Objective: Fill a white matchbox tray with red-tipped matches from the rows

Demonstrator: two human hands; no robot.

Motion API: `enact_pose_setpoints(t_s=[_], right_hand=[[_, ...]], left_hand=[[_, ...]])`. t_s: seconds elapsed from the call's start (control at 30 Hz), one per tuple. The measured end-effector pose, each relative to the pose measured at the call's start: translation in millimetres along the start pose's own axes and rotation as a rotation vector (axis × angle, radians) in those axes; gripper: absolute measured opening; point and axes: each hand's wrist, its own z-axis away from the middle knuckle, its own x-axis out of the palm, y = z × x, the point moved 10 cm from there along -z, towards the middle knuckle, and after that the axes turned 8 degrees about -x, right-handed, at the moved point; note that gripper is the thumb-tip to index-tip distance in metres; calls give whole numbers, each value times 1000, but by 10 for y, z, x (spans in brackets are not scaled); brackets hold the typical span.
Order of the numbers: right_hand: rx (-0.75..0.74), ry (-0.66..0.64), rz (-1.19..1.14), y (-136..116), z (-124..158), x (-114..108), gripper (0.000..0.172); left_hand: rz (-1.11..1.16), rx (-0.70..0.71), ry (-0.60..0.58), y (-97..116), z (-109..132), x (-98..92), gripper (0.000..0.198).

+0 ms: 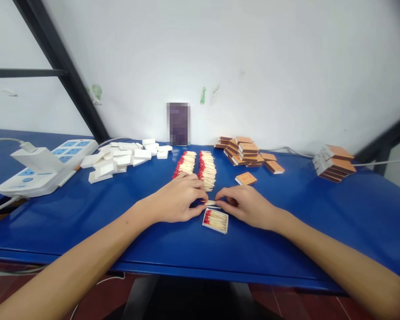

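Between my two hands lies a small bunch of matches, red heads toward the left. My left hand pinches the head end, and my right hand pinches the plain ends. Just below them on the table sits a white matchbox tray holding a layer of red-headed matches. Beyond my left hand are two long piles of loose matches, the left pile partly covered by that hand and the right pile beside it. One orange matchbox sleeve rests just past my right hand.
White box trays are heaped at the left, near a power strip with a plugged-in charger. Orange sleeves are piled at the back, and a wrapped stack stands far right. A blurred dark rectangle leans on the wall.
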Motion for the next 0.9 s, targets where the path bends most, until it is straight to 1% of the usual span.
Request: enact_pose_setpoints(t_s=[0.27, 0.53, 0.9], right_hand=[[-39, -4, -30, -35, 2, -13, 22], [-36, -10, -40, -24, -2, 4, 16], [-19, -7, -8, -4, -12, 3, 22]], left_hand=[[-26, 19, 18, 22, -5, 9, 14], [-41, 29, 25, 36, -16, 21, 15], [-72, 46, 52, 60, -14, 16, 19]])
